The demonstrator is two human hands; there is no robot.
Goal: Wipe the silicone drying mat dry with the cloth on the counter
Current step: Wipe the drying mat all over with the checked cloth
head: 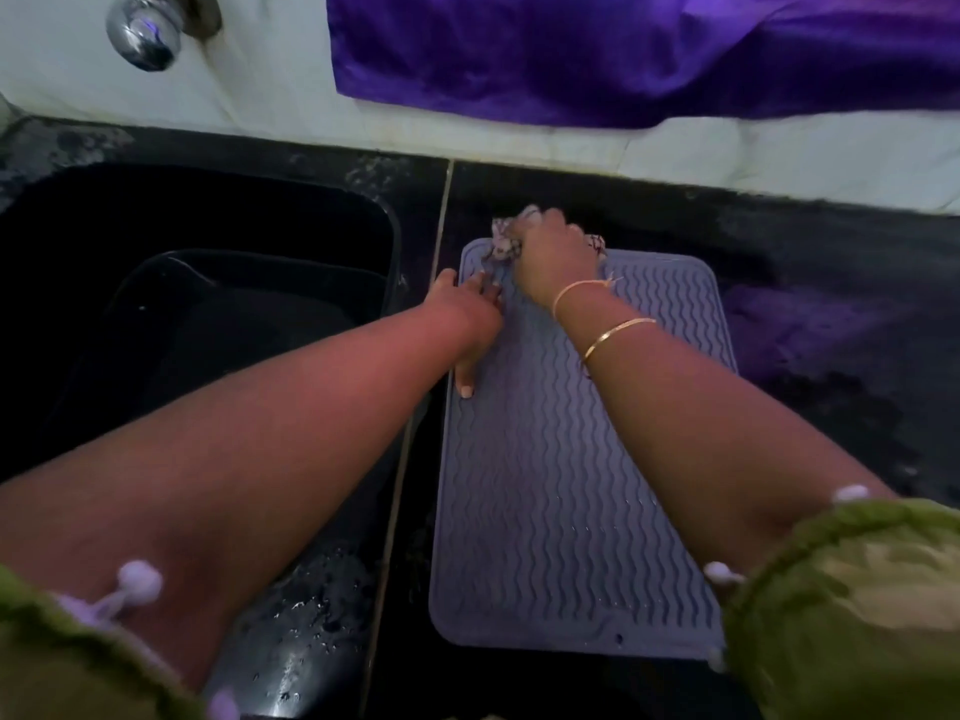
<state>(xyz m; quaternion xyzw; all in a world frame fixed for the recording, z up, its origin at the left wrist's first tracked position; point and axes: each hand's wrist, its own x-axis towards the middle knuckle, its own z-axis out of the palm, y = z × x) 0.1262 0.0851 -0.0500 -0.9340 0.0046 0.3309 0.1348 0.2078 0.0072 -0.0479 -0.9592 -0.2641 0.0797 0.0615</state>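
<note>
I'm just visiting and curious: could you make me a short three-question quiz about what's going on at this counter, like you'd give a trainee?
1. True or false: the right hand presses a bunched cloth at the far end of the drying mat.
2. What is the left hand doing? A) turning the tap B) resting flat on the mat's left edge C) lifting the mat
3. What lies directly left of the mat?

Key
1. True
2. B
3. The dark sink
</note>
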